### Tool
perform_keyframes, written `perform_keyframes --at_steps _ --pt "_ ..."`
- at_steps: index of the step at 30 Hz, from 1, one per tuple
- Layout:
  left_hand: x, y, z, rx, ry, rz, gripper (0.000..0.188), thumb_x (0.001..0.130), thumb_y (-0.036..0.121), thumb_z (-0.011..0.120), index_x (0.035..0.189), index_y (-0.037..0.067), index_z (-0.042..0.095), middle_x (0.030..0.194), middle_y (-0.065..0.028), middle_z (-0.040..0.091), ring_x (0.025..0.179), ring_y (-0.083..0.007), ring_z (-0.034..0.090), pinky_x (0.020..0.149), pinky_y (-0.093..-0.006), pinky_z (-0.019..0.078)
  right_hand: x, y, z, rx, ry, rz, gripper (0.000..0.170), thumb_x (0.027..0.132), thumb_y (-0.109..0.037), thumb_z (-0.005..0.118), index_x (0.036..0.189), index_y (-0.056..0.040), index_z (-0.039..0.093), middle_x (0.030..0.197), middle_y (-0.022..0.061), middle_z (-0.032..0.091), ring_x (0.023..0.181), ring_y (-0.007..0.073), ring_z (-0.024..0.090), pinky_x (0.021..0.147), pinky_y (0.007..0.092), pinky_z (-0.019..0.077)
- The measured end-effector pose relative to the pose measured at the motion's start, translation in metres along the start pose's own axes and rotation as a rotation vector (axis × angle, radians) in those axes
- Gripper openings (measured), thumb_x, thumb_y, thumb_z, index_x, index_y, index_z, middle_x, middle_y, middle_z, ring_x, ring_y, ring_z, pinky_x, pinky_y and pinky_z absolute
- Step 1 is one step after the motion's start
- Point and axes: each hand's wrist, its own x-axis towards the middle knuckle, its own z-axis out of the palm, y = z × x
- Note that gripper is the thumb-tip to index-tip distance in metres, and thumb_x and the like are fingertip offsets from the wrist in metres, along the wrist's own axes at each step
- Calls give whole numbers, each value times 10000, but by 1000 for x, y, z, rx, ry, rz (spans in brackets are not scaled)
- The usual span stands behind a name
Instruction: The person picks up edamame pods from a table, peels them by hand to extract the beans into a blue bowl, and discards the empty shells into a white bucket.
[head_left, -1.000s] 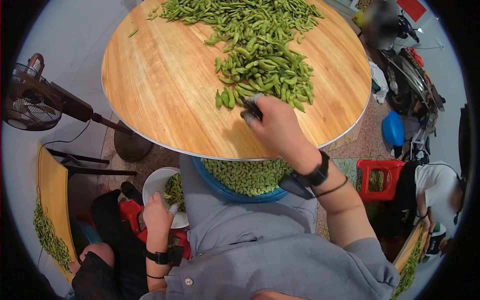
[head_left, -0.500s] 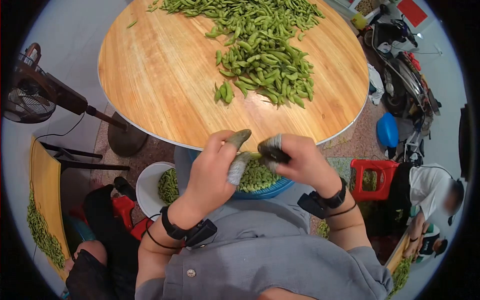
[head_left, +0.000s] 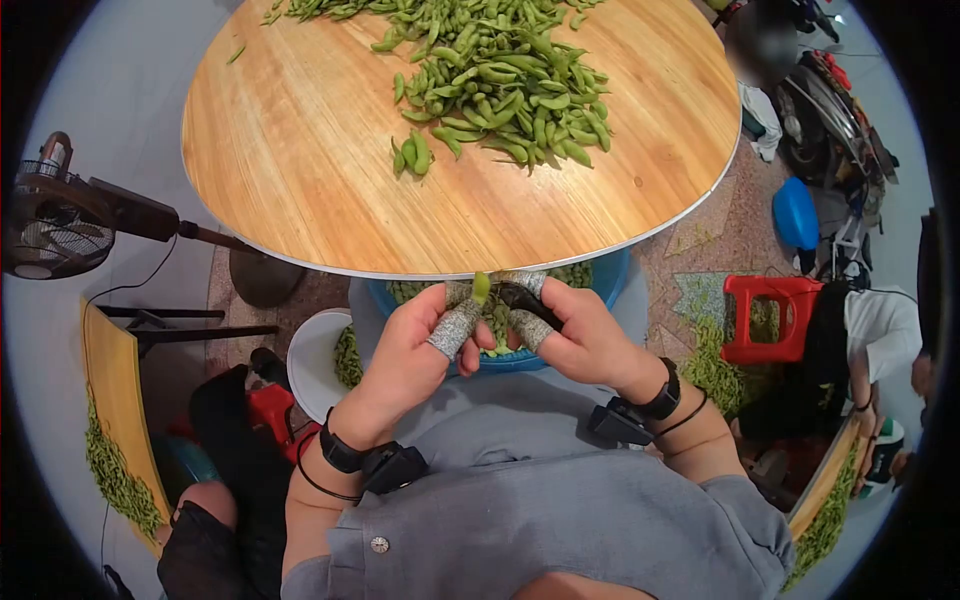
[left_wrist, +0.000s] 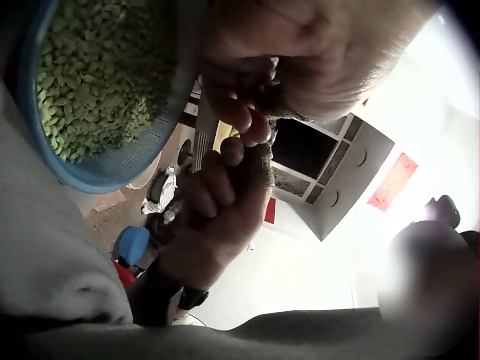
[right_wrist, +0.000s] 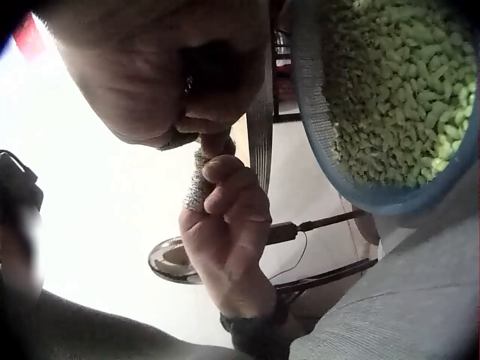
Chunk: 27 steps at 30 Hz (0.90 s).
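Observation:
In the head view the left hand (head_left: 412,345), thumb and forefinger wrapped in grey tape, pinches a green pod (head_left: 481,288) just off the table's near edge. The right hand (head_left: 590,335), also taped, meets it and grips a small dark tool (head_left: 528,302) whose tip is by the pod. Under both hands is a blue basket (head_left: 618,280) of shelled beans, seen more fully in the left wrist view as a blue basket (left_wrist: 82,180) holding beans (left_wrist: 97,82). A heap of pods (head_left: 520,95) lies on the round wooden table (head_left: 300,170).
A white bucket (head_left: 312,375) with pods stands left of the lap. A fan (head_left: 65,235) is at the far left, a red stool (head_left: 765,320) and a blue object (head_left: 795,213) at the right. Other people sit at both sides near smaller tables with pods.
The right hand has come back from the pod heap to the lap. The left hand has moved from the white bucket to meet it, and now holds a pod.

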Motion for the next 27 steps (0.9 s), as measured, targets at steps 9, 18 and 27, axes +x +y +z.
perform_keyframes --at_steps 9,18,27 --pt "10 -15 4 230 10 27 85 913 50 443 948 31 518 724 -4 581 571 -48 511 516 -198 427 -7 5 -2 265 -31 72 413 815 -20 451 1226 15 483 972 72 591 865 139 550 778 284 466" --pt "9 -24 9 1104 154 551 142 786 16 571 845 11 443 746 -233 535 711 -454 514 601 -407 453 -2 33 3 75 -7 -108 461 866 -7 415 1326 -20 427 973 2 548 797 56 505 706 221 444" --pt "4 -17 -4 42 -96 -86 102 886 53 552 982 17 552 655 -52 558 531 -172 533 517 -288 442 -9 10 -10 1206 -311 655 332 972 -118 390 1295 -191 412 641 -54 305 475 31 228 397 178 208"
